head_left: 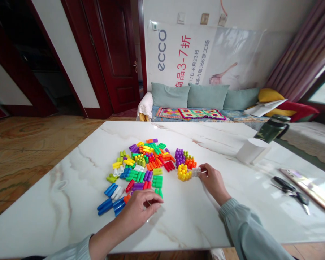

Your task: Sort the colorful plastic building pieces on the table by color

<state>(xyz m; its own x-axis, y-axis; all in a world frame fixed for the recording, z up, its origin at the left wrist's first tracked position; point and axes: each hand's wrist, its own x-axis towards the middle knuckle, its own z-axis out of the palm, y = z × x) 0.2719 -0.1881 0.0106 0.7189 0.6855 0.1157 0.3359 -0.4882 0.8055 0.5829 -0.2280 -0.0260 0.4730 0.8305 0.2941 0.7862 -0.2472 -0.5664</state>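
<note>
My right hand (212, 182) pinches a white plastic peg block (196, 171) at the right end of a small sorted group. Touching or close beside that block are yellow peg blocks (184, 172), with orange blocks (191, 162) and purple blocks (180, 157) behind them. My left hand (142, 207) hovers at the near edge of a loose pile of colored plastic blocks (137, 176). Its thumb and fingers are closed, and a whitish sliver shows beneath them, too hidden to name. Blue blocks (105, 206) lie left of this hand, partly covered by it.
All of this is on a white marble-patterned table (78, 195). To the right stand a white paper roll (251, 151) and a dark green flask (273, 128). Scissors (292, 191) and a phone (308, 186) lie near the right edge. A cushioned sofa (189, 97) is behind.
</note>
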